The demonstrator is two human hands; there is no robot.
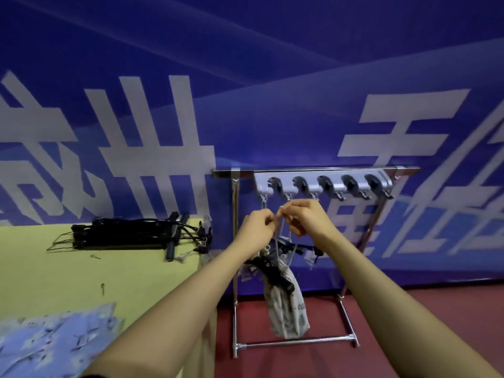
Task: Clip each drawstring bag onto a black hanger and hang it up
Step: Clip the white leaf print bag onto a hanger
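Observation:
Both my hands are raised just below the grey hook rail (321, 184) of the metal rack (235, 268). My left hand (257, 230) and my right hand (302, 218) pinch the thin wire hook of a black hanger (275, 271) between them. A beige printed drawstring bag (286, 309) hangs from that hanger's clips below my hands. A pile of black hangers (128, 234) lies on the yellow-green table (81, 274) to the left. Blue patterned drawstring bags (51, 342) lie at the table's near left corner.
The rack stands on a red floor (409, 323) against a blue banner wall with white characters. Its rail has several dark hooks, the right ones bare. Two small loose clips (102, 289) lie on the table.

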